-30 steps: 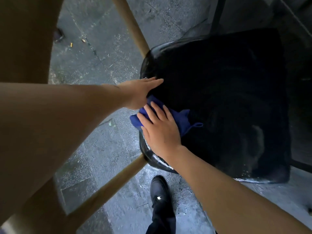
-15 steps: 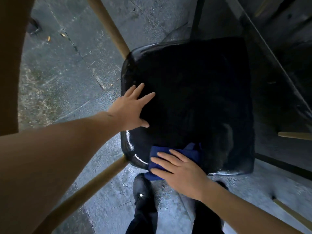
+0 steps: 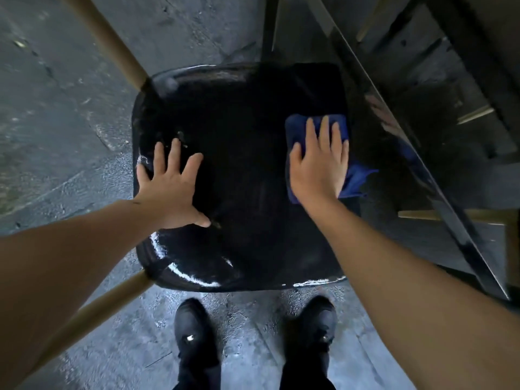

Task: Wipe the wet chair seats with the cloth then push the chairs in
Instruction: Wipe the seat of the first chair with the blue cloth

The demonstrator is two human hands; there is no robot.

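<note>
Hands are both down on the black chair seat (image 3: 242, 170), which is dark and shiny, with bright wet streaks along its near edge and its left edge. The left hand (image 3: 171, 190) lies flat on the left part of the seat with its fingers spread wide and its thumb stuck out to the side; it holds nothing. The right hand (image 3: 318, 164) lies flat too, fingers stretched out and close together, pressing on the blue cloth (image 3: 354, 178). The cloth sits on the right part of the seat, near the right edge, and it peeks out past the fingertips and out to the right of the hand, where one floppy corner sticks over the side. The two hands are well apart, with bare seat between them. Pale wooden chair legs (image 3: 112, 38) poke out from the left corners of the seat and slant away over the wet grey floor (image 3: 56, 122). Two black shoes (image 3: 194, 342) stand on the floor just beside the near edge of the seat. A dark shiny table edge (image 3: 422, 164) runs at a slant on the right, close to the right side of the seat and the cloth
</note>
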